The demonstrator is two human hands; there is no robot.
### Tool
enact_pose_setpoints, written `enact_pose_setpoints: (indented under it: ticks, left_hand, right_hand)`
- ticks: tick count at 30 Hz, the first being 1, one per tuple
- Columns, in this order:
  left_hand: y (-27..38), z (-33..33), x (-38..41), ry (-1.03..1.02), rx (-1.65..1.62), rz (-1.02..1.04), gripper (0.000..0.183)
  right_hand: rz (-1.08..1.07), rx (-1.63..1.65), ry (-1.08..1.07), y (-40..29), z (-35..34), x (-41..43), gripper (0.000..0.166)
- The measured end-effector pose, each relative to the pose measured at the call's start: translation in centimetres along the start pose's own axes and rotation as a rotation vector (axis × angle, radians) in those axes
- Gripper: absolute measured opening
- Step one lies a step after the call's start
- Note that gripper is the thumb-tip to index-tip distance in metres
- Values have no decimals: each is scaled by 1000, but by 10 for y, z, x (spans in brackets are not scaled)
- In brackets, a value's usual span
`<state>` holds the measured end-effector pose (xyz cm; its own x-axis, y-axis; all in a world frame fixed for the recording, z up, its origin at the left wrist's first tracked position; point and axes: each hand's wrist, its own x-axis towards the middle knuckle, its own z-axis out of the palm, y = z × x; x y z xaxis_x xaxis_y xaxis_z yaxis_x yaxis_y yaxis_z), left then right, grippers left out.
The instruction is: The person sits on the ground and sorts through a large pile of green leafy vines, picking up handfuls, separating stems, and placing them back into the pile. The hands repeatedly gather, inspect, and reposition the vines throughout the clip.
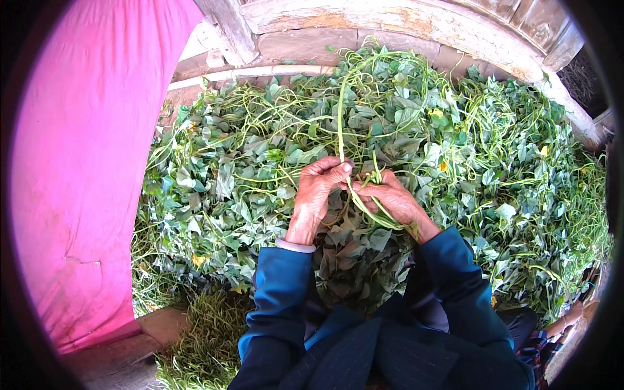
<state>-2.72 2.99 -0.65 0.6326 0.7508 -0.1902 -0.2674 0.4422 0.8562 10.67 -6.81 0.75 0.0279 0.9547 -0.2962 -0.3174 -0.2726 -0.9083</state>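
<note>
Between the thumb and fingers of my left hand (319, 187) is a long pale-green vine stem (341, 114). It arches up from there and over onto the leaf heap. My right hand (392, 197), close beside the left, grips a small bunch of green stems (373, 214) that loops below the fingers. Stem ends stick up above the right thumb. A pale bangle (295, 245) circles my left wrist. Beneath both hands spreads a wide heap of leafy green vines (273, 151), with wilted, darker leaves (348, 258) nearest my body.
A bright pink cloth (87, 170) hangs at the left. Behind the heap run a light pole (253, 72), stone blocks (307, 46) and a curved wooden beam (390, 19). A pile of cut stems (204, 336) lies lower left. Another person's arm (560, 324) shows at lower right.
</note>
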Motion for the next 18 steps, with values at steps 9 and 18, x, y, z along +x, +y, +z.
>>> enact_pose_setpoints:
  ticks: [9,18]
  left_hand:
    - [-1,1,-1,79,58,29,17]
    - [-18,23,-5,189,101,232,11]
  right_hand:
    - [-22,-200,-15,2,-1,-2,21]
    - [-282,-626,485,45,-23,25,16]
